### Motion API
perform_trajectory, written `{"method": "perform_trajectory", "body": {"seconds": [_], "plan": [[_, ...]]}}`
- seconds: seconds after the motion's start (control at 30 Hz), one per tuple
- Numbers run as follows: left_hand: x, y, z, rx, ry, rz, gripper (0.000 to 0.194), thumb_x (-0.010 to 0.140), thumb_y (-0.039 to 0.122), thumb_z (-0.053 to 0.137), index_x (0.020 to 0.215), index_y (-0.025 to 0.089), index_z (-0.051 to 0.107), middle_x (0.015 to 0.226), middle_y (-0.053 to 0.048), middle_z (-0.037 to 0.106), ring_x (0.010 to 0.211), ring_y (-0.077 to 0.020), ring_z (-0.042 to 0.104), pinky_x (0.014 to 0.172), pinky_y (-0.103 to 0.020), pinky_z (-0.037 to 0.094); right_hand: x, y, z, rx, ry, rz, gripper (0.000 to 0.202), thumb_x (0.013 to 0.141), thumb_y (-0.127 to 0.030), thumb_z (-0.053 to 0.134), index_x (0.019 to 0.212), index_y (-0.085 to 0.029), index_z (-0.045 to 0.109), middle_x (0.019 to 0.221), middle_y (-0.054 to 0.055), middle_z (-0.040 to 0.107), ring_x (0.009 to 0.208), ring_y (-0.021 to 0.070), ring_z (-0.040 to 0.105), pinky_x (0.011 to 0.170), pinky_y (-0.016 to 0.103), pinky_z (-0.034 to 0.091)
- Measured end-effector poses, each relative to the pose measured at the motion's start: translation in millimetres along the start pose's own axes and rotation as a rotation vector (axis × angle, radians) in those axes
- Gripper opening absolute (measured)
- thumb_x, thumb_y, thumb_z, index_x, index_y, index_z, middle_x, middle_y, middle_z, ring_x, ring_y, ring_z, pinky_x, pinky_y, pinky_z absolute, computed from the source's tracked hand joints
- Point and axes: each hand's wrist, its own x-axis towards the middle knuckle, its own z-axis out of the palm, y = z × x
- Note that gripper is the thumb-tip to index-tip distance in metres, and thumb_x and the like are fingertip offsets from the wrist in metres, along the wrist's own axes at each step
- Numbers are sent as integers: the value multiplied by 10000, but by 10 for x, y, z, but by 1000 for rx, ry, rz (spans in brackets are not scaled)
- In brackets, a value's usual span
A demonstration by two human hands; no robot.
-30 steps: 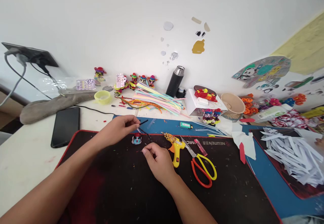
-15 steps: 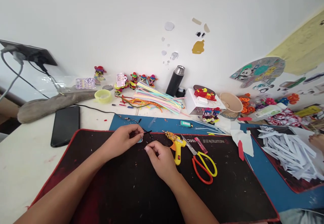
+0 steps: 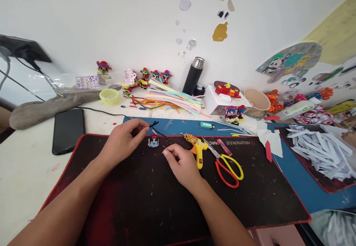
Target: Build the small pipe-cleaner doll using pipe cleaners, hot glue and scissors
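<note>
Black pipe cleaner pieces (image 3: 153, 124) stick out from the pinched fingertips of my left hand (image 3: 126, 138), crossing each other at their ends. To the right and a little nearer, my right hand (image 3: 182, 164) has thumb and forefinger pressed together; anything between them is too small to make out. A small figure (image 3: 153, 141) with a red-and-black top and pale blue lower part lies on the mat between my hands. Beside my right hand lie a yellow hot glue gun (image 3: 198, 151) and scissors (image 3: 226, 166) with one red and one yellow handle.
A black mat (image 3: 133, 198) covers the front. Behind it lie pastel pipe cleaners (image 3: 175, 97), a black thermos (image 3: 193, 76) and a yellow bowl (image 3: 109, 97). A phone (image 3: 68, 131) is at left. White paper strips (image 3: 319, 153) lie at right, near another person's hand (image 3: 350, 140).
The camera view has tilted and shifted. My left hand has moved away from my right, bringing the small figure on the mat into sight. The black pieces stay in my left fingers.
</note>
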Motion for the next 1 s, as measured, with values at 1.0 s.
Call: {"method": "perform_trajectory", "body": {"seconds": [1.0], "plan": [[159,-490,-24,187,-12,-248,361,938,550,516,950,248,712,665,16,640,628,-228,623,616,-320,427,-58,-32,47,-69,-43,-95,220,1036,-347,589,948,-233,756,688,-5,709,606,164,664,613,250,425]]}}
